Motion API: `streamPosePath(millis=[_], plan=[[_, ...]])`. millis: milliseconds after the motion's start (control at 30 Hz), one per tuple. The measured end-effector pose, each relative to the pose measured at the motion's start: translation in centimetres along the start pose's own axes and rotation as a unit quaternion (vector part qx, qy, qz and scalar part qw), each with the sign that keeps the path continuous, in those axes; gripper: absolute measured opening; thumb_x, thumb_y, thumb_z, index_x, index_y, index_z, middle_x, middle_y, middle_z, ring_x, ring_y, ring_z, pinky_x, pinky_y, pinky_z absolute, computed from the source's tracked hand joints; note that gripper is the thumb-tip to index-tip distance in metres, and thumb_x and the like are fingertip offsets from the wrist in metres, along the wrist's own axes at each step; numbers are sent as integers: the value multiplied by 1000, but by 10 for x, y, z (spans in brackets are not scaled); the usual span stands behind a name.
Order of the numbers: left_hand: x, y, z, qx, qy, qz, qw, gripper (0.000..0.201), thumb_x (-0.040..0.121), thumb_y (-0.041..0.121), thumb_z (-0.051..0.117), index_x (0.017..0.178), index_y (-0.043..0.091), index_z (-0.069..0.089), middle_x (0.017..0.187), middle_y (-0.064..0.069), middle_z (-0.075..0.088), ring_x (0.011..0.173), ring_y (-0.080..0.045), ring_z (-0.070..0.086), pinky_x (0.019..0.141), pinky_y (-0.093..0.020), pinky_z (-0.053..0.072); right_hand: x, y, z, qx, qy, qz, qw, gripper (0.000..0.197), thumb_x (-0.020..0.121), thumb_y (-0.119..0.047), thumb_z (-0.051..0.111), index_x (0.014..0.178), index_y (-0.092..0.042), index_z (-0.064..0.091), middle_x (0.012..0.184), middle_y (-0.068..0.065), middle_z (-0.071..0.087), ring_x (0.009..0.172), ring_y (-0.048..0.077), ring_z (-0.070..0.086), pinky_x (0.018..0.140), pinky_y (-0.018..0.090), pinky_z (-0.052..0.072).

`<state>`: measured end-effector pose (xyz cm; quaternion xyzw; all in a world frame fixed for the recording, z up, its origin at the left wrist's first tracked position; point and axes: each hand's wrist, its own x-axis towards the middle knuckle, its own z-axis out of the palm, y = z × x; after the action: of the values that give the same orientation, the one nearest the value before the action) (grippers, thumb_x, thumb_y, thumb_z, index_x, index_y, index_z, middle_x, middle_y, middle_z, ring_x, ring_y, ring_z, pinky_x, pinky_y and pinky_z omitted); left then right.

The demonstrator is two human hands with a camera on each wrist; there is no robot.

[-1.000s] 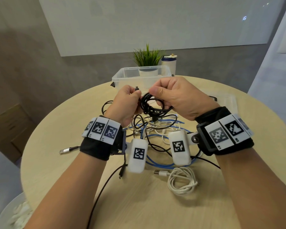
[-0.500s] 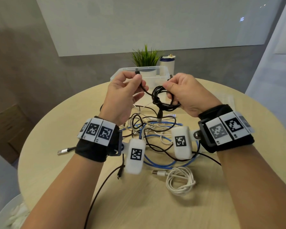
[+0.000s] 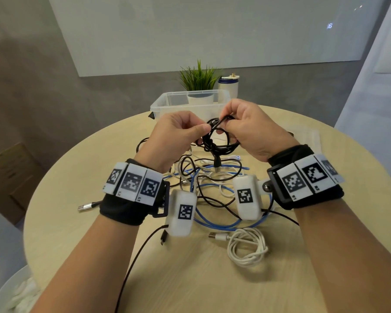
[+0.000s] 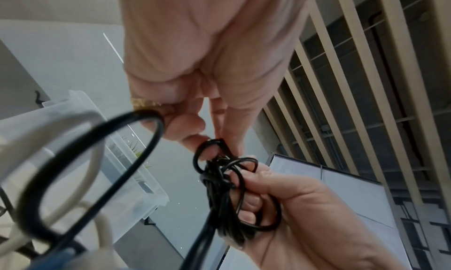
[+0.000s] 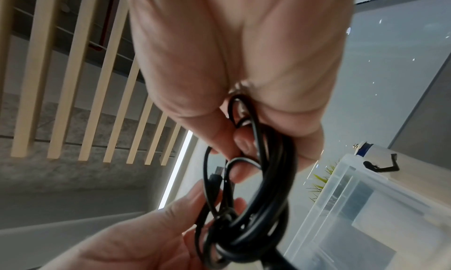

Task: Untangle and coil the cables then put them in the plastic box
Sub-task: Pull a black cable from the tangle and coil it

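Above the table, both hands hold a black cable coil point(image 3: 221, 152). My left hand point(image 3: 202, 129) pinches the cable's end against the coil's top, and the pinch point(image 4: 217, 145) shows in the left wrist view. My right hand point(image 3: 225, 119) grips the bundled loops point(image 5: 256, 206), with its fingers point(image 5: 241, 145) curled through them. A plug dangles below the coil. The clear plastic box point(image 3: 165, 105) stands just behind the hands. A tangle of black, blue and white cables point(image 3: 208, 184) lies on the table under the wrists.
A coiled white cable point(image 3: 246, 247) lies near the front of the round wooden table point(image 3: 212, 285). One black cable point(image 3: 140, 254) trails off the front edge. A potted plant point(image 3: 199, 80) and a white bottle point(image 3: 228, 86) stand behind the box.
Half a second ago my left hand held the cable's end up and away from the coil. It has now brought that end back to the coil in my right hand.
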<state>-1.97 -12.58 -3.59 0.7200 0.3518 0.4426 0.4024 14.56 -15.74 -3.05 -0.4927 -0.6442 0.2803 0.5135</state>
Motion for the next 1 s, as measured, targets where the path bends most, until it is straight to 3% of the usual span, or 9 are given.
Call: streamPosePath(millis=[67, 200, 367, 467, 600, 733, 900, 1000], plan=[[1, -1, 1, -4, 9, -14, 1000, 19, 87, 10, 67, 70, 16, 61, 65, -5, 62, 59, -14, 51, 49, -21, 35, -1, -1, 0, -10, -18, -7, 1000, 31, 94, 7, 46, 77, -19, 51, 72, 1, 56, 50, -5, 51, 52, 16, 38], [2, -2, 1, 3, 19, -23, 1000, 19, 87, 11, 68, 72, 15, 58, 71, -12, 63, 66, -22, 53, 52, -27, 37, -2, -1, 1, -30, -35, -10, 999, 34, 93, 10, 43, 76, -19, 49, 72, 1, 54, 47, -8, 50, 50, 13, 35], [3, -3, 3, 8, 16, -30, 999, 13, 89, 11, 65, 80, 16, 57, 71, -5, 60, 59, -14, 53, 49, -23, 38, 1, 1, 4, -39, -25, -12, 999, 33, 93, 6, 47, 76, -22, 51, 71, -2, 49, 58, 5, 44, 57, 20, 36], [2, -1, 5, -3, -9, -49, 999, 7, 92, 9, 60, 91, 16, 61, 70, 1, 59, 53, -6, 50, 48, -18, 39, -2, -1, 4, -39, -24, -23, 999, 32, 92, 6, 50, 77, -22, 53, 71, -5, 50, 56, -3, 46, 58, 15, 37], [1, 0, 2, -50, -27, -75, 996, 12, 92, 7, 59, 83, 13, 65, 64, 2, 55, 53, -5, 46, 47, -16, 38, -5, -6, 4, -12, -32, -27, 999, 26, 88, 7, 56, 80, -18, 55, 71, -4, 52, 50, -7, 48, 52, 9, 38], [0, 0, 6, -37, -28, -71, 996, 16, 94, 8, 55, 80, 13, 62, 65, 1, 54, 54, -5, 45, 47, -15, 39, -4, -7, 5, 21, -19, 1, 1000, 21, 93, 0, 54, 80, -16, 56, 56, -10, 51, 46, -2, 44, 47, 11, 35], [-1, -1, 10, 4, -26, -34, 999, 19, 95, 6, 53, 78, 12, 58, 65, 1, 55, 49, 1, 45, 50, -12, 38, -2, -5, 7, 19, -21, 22, 999, 17, 94, -9, 54, 80, -18, 55, 65, -2, 47, 56, 8, 40, 51, 20, 35], [-1, -3, 10, 29, -29, -27, 999, 18, 96, 7, 52, 80, 14, 57, 70, -2, 55, 60, -7, 46, 58, -20, 39, -2, -4, 9, -6, -11, 28, 1000, 20, 93, -4, 53, 82, -20, 55, 68, 0, 49, 58, 9, 42, 52, 23, 35]])
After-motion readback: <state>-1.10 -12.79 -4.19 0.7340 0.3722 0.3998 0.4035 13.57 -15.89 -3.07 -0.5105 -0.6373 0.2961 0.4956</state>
